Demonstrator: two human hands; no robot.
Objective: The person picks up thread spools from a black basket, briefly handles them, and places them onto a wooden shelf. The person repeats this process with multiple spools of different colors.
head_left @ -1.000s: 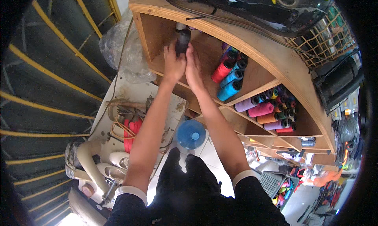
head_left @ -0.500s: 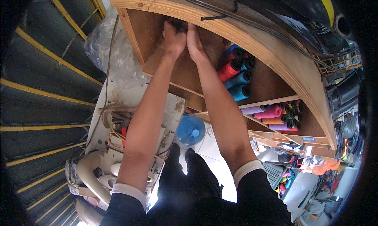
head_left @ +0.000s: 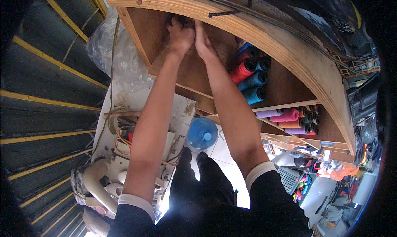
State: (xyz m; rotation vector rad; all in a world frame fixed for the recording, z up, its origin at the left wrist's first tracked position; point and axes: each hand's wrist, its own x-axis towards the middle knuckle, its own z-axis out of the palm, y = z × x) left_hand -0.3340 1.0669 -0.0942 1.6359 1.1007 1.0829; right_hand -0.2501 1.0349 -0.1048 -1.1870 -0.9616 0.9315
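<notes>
Whereas a dark spool showed plainly above the fingers 1 second ago, it is now out of clear sight, as the left hand [head_left: 181,36] and right hand [head_left: 202,40] have gone deeper into the upper-left compartment of the wooden shelf [head_left: 285,40]. That shift suggests the spool has been carried toward the rear of this compartment (probably near the fingertips, though shadow and the front board leave this unsettled). Whether either hand grips it or has let go, I cannot tell.

Both arms reach far forward, the left forearm [head_left: 155,121] and right forearm [head_left: 229,107] converging from the lower edge until the 2 hands lie just beside each other. The left fingers are curled, knuckles showing; the right hand is turned edge-on, its fingers extended. To their right, apart from them, lie a red spool [head_left: 242,73] and 2 teal spools [head_left: 253,80] in a cluster.
</notes>
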